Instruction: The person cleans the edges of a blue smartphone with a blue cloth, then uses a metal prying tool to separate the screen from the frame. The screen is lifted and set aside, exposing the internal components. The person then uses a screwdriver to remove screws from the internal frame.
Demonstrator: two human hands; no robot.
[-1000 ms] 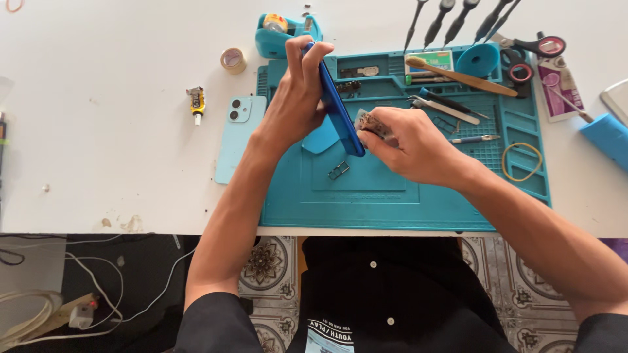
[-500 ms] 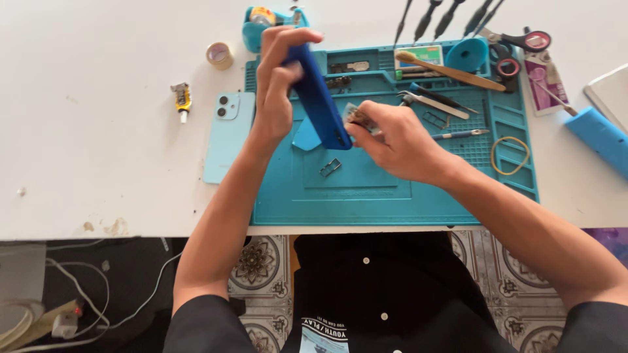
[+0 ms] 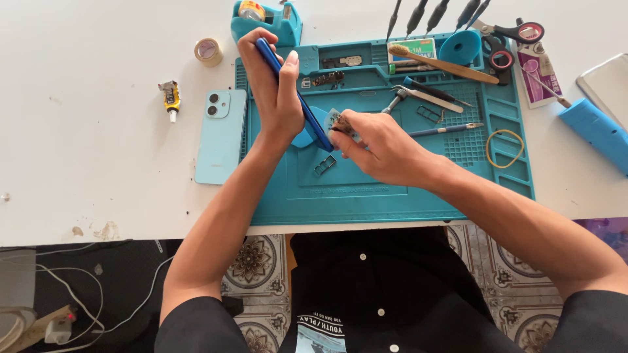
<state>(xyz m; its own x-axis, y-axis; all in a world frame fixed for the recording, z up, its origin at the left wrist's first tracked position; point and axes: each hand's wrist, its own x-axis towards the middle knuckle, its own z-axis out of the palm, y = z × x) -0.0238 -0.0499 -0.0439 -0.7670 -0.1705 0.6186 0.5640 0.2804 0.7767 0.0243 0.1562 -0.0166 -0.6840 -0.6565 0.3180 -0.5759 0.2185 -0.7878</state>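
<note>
Phone repair in progress at a white bench (image 3: 98, 131), over a teal work mat (image 3: 392, 189).

Item 1: dark blue phone body (image 3: 294, 95). Held on edge above the mat's left part by the left hand (image 3: 271, 91), fingers wrapped round its upper half. Long axis runs diagonally, upper end toward the far left near the tape dispenser (image 3: 268, 19), lower end pointing down and right to the mat's middle.

Item 2: small dark piece (image 3: 341, 123), kind unclear. Pinched between thumb and fingers of the right hand (image 3: 383, 147), held right at the phone body's lower end; whether it touches cannot be told.

Item 3: light blue back cover (image 3: 220, 136), camera side up, lying flat, half off the mat's left edge, well apart from the phone body.

Item 4: small metal frame (image 3: 324, 165), loose on the mat below both hands.

Item 5: tools laid out in the mat's far trays: tweezers (image 3: 425, 97), wooden-handled brush (image 3: 441, 62), rubber band (image 3: 505, 147). Scissors (image 3: 507, 33) and glue tube (image 3: 170, 98) on the bench.

Status, as judged: the phone is already opened, cover off and small parts out; work at the lower end is in hand. Reassembly and refitting of the cover remain.
</note>
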